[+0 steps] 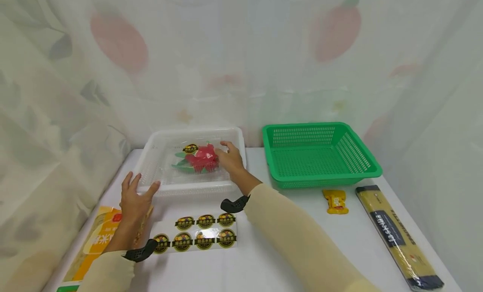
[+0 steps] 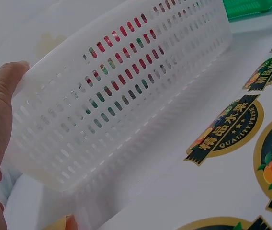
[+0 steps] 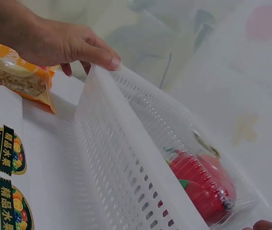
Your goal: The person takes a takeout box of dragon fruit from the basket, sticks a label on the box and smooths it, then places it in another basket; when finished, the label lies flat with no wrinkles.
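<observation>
In the head view a white slotted basket point(image 1: 200, 186) stands at the back left. Inside lies a clear plastic package with red, fruit-like contents point(image 1: 205, 156), green leafy parts and a round black-and-gold sticker point(image 1: 190, 148). My left hand point(image 1: 135, 199) is at the basket's near left corner, fingers spread; its thumb point(image 3: 100, 56) rests on the rim in the right wrist view. Over the basket's right side my right hand point(image 1: 231, 160) reaches in beside the red contents, fingers extended. Only its fingertips show at the right wrist view's edge, so contact with the package is unclear.
A sheet of round stickers point(image 1: 205, 233) lies in front of the basket. A green basket point(image 1: 320, 179) stands at the back right, near a small yellow packet point(image 1: 335, 201) and a long spaghetti pack point(image 1: 396, 237). An orange-and-yellow bag point(image 1: 99, 237) lies at the left.
</observation>
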A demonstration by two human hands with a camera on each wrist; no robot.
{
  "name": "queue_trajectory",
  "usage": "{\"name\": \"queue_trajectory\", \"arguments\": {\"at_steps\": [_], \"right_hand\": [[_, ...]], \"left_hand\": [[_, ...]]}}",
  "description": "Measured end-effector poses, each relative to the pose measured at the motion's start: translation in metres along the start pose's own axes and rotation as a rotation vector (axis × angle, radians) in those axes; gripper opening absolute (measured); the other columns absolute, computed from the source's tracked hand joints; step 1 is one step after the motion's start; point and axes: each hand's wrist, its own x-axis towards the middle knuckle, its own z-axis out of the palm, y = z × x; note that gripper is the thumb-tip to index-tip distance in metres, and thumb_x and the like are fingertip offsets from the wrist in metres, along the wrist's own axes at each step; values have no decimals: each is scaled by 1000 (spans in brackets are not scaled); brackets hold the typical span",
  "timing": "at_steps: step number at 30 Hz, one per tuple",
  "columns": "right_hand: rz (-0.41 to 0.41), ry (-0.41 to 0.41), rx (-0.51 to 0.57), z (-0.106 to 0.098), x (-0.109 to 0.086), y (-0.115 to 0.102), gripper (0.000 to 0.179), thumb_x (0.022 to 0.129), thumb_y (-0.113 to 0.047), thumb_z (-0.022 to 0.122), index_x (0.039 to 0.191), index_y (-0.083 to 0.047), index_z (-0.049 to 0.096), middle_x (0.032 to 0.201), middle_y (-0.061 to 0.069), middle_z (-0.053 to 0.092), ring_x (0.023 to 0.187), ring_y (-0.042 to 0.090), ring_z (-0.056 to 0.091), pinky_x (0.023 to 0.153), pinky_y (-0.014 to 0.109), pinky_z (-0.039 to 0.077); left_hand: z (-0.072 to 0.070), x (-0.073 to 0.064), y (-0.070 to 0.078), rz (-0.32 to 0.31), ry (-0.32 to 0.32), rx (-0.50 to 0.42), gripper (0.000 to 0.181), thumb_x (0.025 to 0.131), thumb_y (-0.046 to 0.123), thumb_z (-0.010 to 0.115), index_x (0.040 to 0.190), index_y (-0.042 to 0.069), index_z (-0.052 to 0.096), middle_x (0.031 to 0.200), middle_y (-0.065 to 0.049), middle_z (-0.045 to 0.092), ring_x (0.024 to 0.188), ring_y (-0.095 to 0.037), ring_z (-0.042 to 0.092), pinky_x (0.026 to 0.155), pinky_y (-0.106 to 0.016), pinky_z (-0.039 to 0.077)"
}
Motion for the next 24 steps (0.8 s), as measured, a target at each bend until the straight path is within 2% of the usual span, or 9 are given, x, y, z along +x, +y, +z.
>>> {"name": "queue_trajectory", "arguments": {"at_steps": [9, 15, 24], "right_hand": [[-90, -36, -25, -19, -17, -15, 46, 96, -38, 58, 140, -29, 50, 142, 10, 41, 123, 29, 45, 94, 48, 43], [-142, -52, -33, -32, -28, -21, 49, 95, -38, 59, 142, -29, 48, 141, 7, 42, 120, 26, 47, 92, 46, 44], [-217, -94, -35, -56, -46, -30, 49, 95, -38, 60, 142, -30, 48, 140, 6, 43, 118, 24, 50, 90, 44, 46]], "left_hand": [[-3, 1, 2, 9, -18, 19, 82, 91, 49, 61, 151, 4, 28, 160, -9, 8, 141, -39, 12, 101, -70, 9], [-6, 1, 1, 43, -30, 49, 84, 91, 49, 61, 151, 2, 26, 159, -13, 10, 138, -45, 15, 96, -71, 13], [-11, 0, 5, 41, -26, 56, 87, 90, 49, 62, 152, 3, 24, 158, -16, 13, 136, -46, 17, 95, -70, 16]]}}
